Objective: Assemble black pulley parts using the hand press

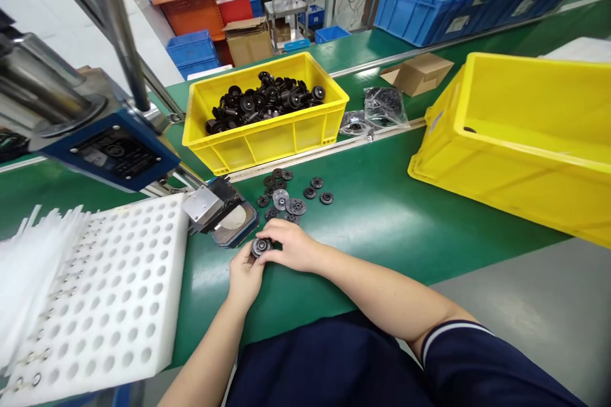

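Between both hands, a round black plastic part (261, 247) with a ringed hub is held just above the green table (372, 222). My left hand (245, 275) grips its near left side. From the right, my right hand (292, 247) has thumb and fingers closed around its edge. Beyond the hands lies a loose group of flat black and grey discs (280, 198), and a few hubbed discs (326, 198) sit to their right. The metal base of a bench press (233, 222) stands close to the left of my hands.
A yellow bin (267, 143) full of black parts stands behind the discs. Another yellow bin (506, 159) is at right. A white foam tray (114, 292) with rows of holes and slim rods lies at left. Plastic bags (384, 105) and a cardboard box (422, 73) lie farther back.
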Action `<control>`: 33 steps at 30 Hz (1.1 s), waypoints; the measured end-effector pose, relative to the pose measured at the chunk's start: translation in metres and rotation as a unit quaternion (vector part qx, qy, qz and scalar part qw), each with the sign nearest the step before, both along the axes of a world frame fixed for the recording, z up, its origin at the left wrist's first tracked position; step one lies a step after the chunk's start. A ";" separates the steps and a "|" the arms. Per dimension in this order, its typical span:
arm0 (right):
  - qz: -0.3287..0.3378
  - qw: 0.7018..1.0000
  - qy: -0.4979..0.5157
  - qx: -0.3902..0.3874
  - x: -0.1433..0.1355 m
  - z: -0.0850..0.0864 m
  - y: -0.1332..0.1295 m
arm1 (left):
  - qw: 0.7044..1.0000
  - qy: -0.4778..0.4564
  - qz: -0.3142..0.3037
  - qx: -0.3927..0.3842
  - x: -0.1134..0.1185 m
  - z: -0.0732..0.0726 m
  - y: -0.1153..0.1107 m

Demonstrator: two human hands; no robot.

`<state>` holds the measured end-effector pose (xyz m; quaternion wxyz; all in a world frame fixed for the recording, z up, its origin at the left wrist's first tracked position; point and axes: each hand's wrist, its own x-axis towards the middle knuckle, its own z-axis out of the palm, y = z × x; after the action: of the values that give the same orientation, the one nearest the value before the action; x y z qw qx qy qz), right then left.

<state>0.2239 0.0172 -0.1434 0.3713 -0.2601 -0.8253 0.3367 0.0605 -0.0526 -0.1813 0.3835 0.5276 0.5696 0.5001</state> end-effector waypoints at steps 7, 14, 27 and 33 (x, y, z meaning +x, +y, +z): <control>-0.003 0.995 -0.070 0.068 -0.001 0.005 -0.009 | 0.998 0.057 -0.007 0.019 -0.003 0.005 -0.001; 0.016 0.992 -0.112 0.059 0.001 0.012 -0.012 | 0.991 0.129 -0.021 0.009 -0.006 0.006 -0.002; -0.007 0.989 -0.138 0.041 -0.003 0.011 -0.019 | 0.991 0.127 -0.032 0.005 -0.008 0.004 -0.003; -0.019 0.989 -0.137 0.052 -0.004 0.011 -0.021 | 0.992 0.127 -0.019 0.000 -0.009 0.001 -0.004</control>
<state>0.2196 -0.0041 -0.1328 0.2738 -0.2993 -0.8799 0.2473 0.0518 -0.0569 -0.1805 0.3173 0.5978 0.6036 0.4214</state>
